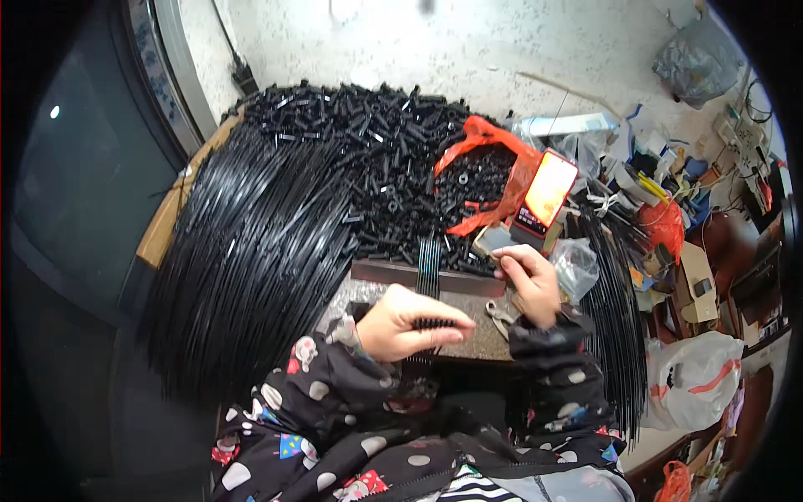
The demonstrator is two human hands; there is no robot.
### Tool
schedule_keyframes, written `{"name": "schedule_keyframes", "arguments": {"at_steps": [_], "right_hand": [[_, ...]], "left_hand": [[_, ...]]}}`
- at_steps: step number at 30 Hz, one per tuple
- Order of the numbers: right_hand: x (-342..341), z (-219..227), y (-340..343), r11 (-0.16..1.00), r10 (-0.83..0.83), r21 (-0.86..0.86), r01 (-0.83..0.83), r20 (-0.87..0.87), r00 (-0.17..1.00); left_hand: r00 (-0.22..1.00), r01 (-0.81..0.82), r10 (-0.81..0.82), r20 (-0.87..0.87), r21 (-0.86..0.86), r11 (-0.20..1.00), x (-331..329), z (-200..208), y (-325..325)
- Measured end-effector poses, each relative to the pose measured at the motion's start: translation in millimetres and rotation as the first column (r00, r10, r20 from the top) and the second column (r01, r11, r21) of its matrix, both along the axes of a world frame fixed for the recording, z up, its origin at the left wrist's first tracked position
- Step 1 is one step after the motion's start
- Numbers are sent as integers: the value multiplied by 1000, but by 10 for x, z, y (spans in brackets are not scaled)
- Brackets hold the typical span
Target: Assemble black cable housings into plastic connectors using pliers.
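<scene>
My left hand [400, 325] is closed round a small row of thin black rods [428, 266]. The rods run side by side across a dark metal bar [468, 282] and reach toward the heap beyond. My right hand [533, 284] is at the bar's right end, thumb and fingers pinched together. Whatever sits between those fingertips is too small to make out. Just below the right hand lies a pair of pliers [500, 320] on the grey speckled work surface [468, 308]. A big heap of small black plastic pieces [368, 125] spreads behind the bar.
Long black rods [242, 251] lie thickly on the left, and more rods [615, 335] hang on the right. A red plastic bag [523, 180] and a lit phone [548, 191] stand by the heap. Clutter, bags and a cardboard box [696, 284] crowd the right side.
</scene>
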State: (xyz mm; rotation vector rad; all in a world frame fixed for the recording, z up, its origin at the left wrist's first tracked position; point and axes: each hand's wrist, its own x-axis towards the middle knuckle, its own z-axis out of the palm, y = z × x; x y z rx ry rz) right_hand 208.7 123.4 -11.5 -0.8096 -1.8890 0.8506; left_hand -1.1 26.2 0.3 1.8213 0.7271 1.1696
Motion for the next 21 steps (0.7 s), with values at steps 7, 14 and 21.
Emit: {"name": "schedule_keyframes", "arguments": {"at_steps": [7,14,21], "right_hand": [[-70,413,-1147,890,-129,456,9,231,964],[39,470,-1326,872,-184,488,35,260,948],[-5,438,-1344,880,-101,474,-36,260,960]], "left_hand": [[999,-17,19,-34,70,997,49,-21,-86],[996,1,5,-85,74,997,79,26,-206],[994,-10,22,-111,103,995,67,9,-263]]}}
